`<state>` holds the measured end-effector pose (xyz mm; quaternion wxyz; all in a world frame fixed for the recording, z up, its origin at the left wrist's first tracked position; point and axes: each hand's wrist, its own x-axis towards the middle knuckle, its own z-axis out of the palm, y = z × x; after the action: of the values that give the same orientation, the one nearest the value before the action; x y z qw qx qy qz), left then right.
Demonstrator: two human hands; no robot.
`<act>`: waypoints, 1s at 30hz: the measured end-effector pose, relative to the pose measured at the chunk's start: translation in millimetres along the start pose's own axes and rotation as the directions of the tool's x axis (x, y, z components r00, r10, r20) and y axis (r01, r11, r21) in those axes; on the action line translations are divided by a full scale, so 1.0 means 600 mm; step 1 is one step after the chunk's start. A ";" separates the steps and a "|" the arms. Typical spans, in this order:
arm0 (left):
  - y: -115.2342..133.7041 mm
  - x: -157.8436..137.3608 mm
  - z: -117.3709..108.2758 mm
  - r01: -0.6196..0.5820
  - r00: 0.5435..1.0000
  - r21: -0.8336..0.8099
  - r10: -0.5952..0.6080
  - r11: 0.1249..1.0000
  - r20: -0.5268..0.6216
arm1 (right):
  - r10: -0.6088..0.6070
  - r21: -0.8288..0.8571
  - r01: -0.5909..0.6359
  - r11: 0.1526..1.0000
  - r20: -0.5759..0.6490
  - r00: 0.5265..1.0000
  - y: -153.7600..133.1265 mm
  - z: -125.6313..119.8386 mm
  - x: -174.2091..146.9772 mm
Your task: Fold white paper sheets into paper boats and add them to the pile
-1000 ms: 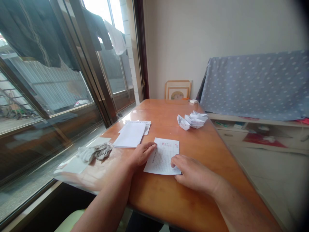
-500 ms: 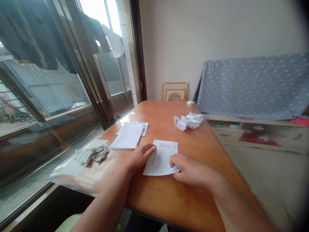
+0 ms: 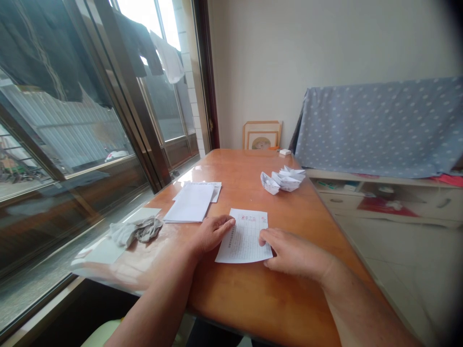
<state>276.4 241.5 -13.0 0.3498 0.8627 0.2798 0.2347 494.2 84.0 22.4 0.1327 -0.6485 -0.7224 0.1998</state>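
Note:
A printed sheet of paper (image 3: 243, 243), with red marks near its top edge, lies on the wooden table in front of me. My left hand (image 3: 212, 234) closes on the sheet's left edge, thumb on top. On the opposite edge, low down, my right hand (image 3: 286, 251) pinches the paper between its curled fingers and thumb. The fingertips under the sheet are hidden. Beyond it to the right sit several folded paper boats (image 3: 287, 179), bunched together. A stack of white paper (image 3: 190, 203) rests to the left, past my left hand.
Grey crumpled cloth gloves (image 3: 139, 231) lie on a pale sheet at the table's left side. A small white box (image 3: 284, 152) and picture frames (image 3: 262, 136) are at the far end. Glass doors line the left; a low cabinet (image 3: 347, 201) stands right.
My right hand has shifted slightly to the right along with the sheet's lower right corner. My left hand stays on the left edge.

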 end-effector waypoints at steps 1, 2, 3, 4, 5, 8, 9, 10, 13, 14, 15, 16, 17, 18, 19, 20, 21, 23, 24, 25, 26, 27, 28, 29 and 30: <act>0.000 0.000 0.000 0.000 1.000 0.001 0.000 1.000 0.004 | 0.005 -0.010 -0.005 1.000 -0.003 1.000 0.002 0.001 0.001; 0.000 0.001 -0.001 0.000 1.000 0.001 0.000 1.000 0.007 | 0.010 -0.018 -0.010 1.000 -0.003 1.000 0.003 0.002 0.002; 0.000 0.001 -0.001 0.000 1.000 -0.001 0.000 1.000 0.010 | 0.016 -0.024 -0.016 1.000 0.000 1.000 0.006 0.003 0.003; 0.001 0.001 -0.001 -0.001 1.000 -0.004 0.001 1.000 0.011 | 0.023 -0.029 -0.022 0.999 0.003 1.000 0.008 0.005 0.005; 0.001 0.001 -0.001 -0.001 1.000 -0.008 0.001 1.000 0.013 | 0.028 -0.034 -0.028 0.999 0.007 1.000 0.011 0.008 0.006; 0.002 0.000 0.000 0.001 1.000 -0.012 -0.001 1.000 0.007 | 0.025 -0.053 -0.025 0.998 0.000 1.000 0.020 0.015 0.011; 0.002 0.000 0.000 0.003 1.000 -0.011 -0.003 1.000 0.003 | 0.018 -0.058 -0.019 0.998 -0.005 1.000 0.023 0.017 0.013; 0.003 0.000 0.001 0.005 1.000 -0.008 -0.005 1.000 0.000 | 0.013 -0.064 -0.014 0.998 -0.010 1.000 0.025 0.018 0.014; 0.004 0.001 0.001 0.015 1.000 0.004 -0.015 1.000 -0.005 | 0.003 -0.068 -0.005 0.998 -0.024 1.000 0.028 0.019 0.018; 0.004 0.001 0.001 0.019 1.000 0.009 -0.019 1.000 -0.004 | 0.003 -0.068 -0.005 0.998 -0.030 1.000 0.028 0.018 0.020; 0.005 0.002 0.000 0.022 1.000 0.014 -0.022 1.000 -0.001 | 0.003 -0.069 -0.005 0.998 -0.034 0.999 0.027 0.017 0.020; 0.006 0.002 -0.001 0.024 1.000 0.021 -0.025 0.999 0.005 | 0.006 -0.072 -0.009 0.997 -0.033 0.999 0.026 0.015 0.021; 0.007 0.003 -0.002 0.027 1.000 0.029 -0.028 0.999 0.014 | 0.013 -0.077 -0.016 0.997 -0.029 0.999 0.024 0.013 0.021; 0.009 0.003 -0.003 0.031 0.999 0.039 -0.032 0.999 0.023 | 0.024 -0.084 -0.026 0.996 -0.020 1.000 0.022 0.010 0.021; 0.012 0.003 -0.004 0.038 0.999 0.049 -0.040 0.998 0.033 | 0.037 -0.092 -0.038 0.995 -0.010 0.999 0.020 0.008 0.021; 0.015 0.003 -0.004 0.047 0.998 0.059 -0.049 0.997 0.045 | 0.053 -0.100 -0.053 0.994 0.000 0.999 0.017 0.005 0.020; 0.020 0.002 -0.004 0.054 0.997 0.067 -0.058 0.996 0.056 | 0.070 -0.109 -0.069 0.992 0.010 0.997 0.014 0.002 0.019; 0.030 0.000 -0.003 0.060 0.995 0.069 -0.065 0.996 0.080 | 0.099 -0.126 -0.095 0.988 0.031 0.995 0.009 -0.004 0.015; 0.037 -0.001 -0.002 0.058 0.993 0.067 -0.065 0.996 0.097 | 0.106 -0.128 -0.099 0.987 0.049 0.993 0.006 -0.007 0.013; 0.043 -0.004 -0.001 0.057 0.991 0.067 -0.065 0.996 0.117 | 0.109 -0.126 -0.100 0.987 0.067 0.992 0.005 -0.011 0.009; 0.049 -0.006 0.000 0.058 0.989 0.069 -0.067 0.996 0.135 | 0.109 -0.114 -0.098 0.989 0.088 0.990 0.003 -0.016 0.005; 0.055 -0.009 0.001 0.061 0.986 0.071 -0.072 0.996 0.150 | 0.106 -0.094 -0.096 0.991 0.110 0.988 0.003 -0.021 0.000; 0.061 -0.013 0.001 0.068 0.983 0.072 -0.079 0.995 0.163 | 0.101 -0.063 -0.093 0.994 0.134 0.986 0.004 -0.028 -0.006; 0.065 -0.016 0.001 0.077 0.981 0.066 -0.088 0.995 0.176 | 0.092 -0.021 -0.090 0.996 0.157 0.983 0.006 -0.035 -0.012; 0.069 -0.019 0.001 0.089 0.977 0.048 -0.096 0.995 0.188 | 0.076 0.027 -0.082 0.996 0.181 0.980 0.008 -0.042 -0.018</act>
<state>281.7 209.1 14.4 0.3682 0.8740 0.2895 0.1291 511.4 76.7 43.2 0.0697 -0.6535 -0.7017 0.2751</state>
